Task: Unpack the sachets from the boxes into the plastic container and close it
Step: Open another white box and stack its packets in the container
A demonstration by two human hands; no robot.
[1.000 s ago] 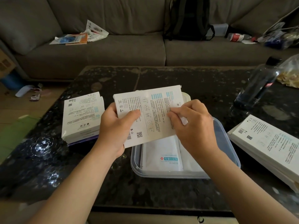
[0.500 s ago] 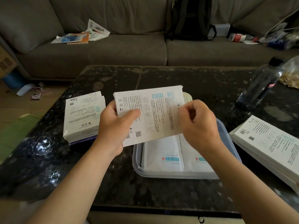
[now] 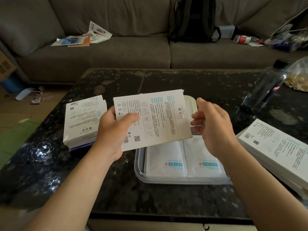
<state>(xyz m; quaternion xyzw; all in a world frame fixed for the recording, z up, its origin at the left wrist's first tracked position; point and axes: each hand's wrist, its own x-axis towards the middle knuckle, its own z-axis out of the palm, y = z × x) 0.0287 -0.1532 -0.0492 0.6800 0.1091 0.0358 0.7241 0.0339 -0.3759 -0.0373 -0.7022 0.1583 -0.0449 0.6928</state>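
Centre frame: left hand keeps its grip on a flat white box, thumb over the printed face, held above the plastic container. Half a second back the right hand was pinching the box's right end; now its grip is loose, fingers curled and apart, just off that edge. I read this as the end flap freed, sachets next to come out. Two sachets already lie side by side in the container, lower centre. More boxes wait left and far right on the dark surface. Lid sits behind the held box.
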